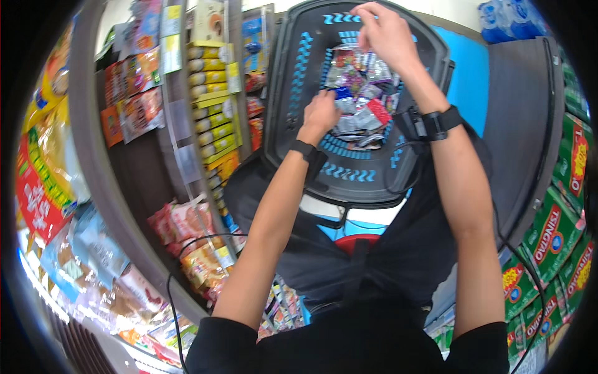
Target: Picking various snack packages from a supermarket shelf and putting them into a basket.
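A black plastic shopping basket with slotted sides stands before me, between my legs. Many small foil snack packets lie heaped on its bottom. My left hand reaches into the basket on the left, its fingertips at a blue-and-silver packet. Whether the fingers grip that packet is hard to see. Over the far right part of the basket is my right hand, with bent fingers and the thumb side towards the far rim. Nothing shows plainly in it, though its palm is partly hidden. A grey-and-red packet lies on the heap.
Shelves with bagged snacks and yellow boxes of canisters run along my left. Green Tsingtao beer cartons are stacked at right, beside a dark counter-like panel. A black cable hangs near my right arm.
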Demonstrator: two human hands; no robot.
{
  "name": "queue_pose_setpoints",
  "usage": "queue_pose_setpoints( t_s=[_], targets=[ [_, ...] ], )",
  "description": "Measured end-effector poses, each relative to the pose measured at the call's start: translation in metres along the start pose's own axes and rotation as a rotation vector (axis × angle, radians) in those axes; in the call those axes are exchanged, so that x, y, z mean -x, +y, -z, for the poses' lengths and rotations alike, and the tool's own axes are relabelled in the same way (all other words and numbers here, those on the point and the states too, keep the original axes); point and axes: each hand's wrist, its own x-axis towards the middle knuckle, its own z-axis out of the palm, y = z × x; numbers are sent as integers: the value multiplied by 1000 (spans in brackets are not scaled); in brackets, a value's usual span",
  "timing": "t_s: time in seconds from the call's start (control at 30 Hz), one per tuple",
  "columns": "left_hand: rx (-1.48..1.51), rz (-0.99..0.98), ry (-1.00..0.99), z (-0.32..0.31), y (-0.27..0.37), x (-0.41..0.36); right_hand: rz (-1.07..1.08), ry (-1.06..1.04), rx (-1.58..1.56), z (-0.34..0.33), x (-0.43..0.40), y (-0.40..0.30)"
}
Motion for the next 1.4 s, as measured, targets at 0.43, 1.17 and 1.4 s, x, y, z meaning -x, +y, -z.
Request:
queue_pose_setpoints(
  t_s=[0.43,1.17,1.4],
  targets=[
    [355,167,141,-110,-37,-74,-42,-463,570,-49,45,26],
    [1783,-350,227,-1,-13,-90,-260,-365,431,-20,14,36],
    [465,357,156,-99,-48,-145,-118,-19,702,-1,-2,16]
  ],
)
